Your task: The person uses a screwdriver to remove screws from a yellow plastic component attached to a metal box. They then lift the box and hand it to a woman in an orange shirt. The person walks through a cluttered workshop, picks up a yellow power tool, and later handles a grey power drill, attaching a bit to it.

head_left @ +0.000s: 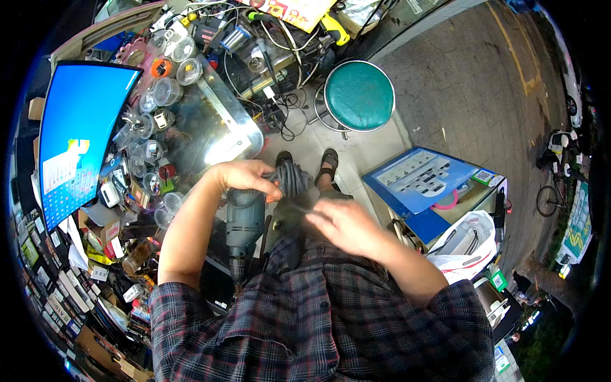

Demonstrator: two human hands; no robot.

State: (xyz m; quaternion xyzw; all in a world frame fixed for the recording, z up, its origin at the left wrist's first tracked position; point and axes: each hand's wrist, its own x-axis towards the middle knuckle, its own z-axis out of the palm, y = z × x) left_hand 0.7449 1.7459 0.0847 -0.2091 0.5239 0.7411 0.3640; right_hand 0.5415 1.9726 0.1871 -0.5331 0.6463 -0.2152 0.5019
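My left hand (249, 177) is closed around a bundle of grey power cord (293, 180), wound in several loops. Just beneath it is a dark grey-green power drill (245, 219), its chuck pointing toward my body. Blurred by motion, my right hand (347, 224) is at the right of the bundle. Its fingers are pinched together on a stretch of the cord that runs from the coil. The drill's handle is partly hidden by my left hand and the cord.
At the left, a cluttered glass-topped counter (203, 121) carries plastic tubs (167, 91) and a lit monitor (86, 140). Ahead stands a green round stool (359, 95). A blue-edged board (417, 178) and a white plastic bag (468, 245) are at the right.
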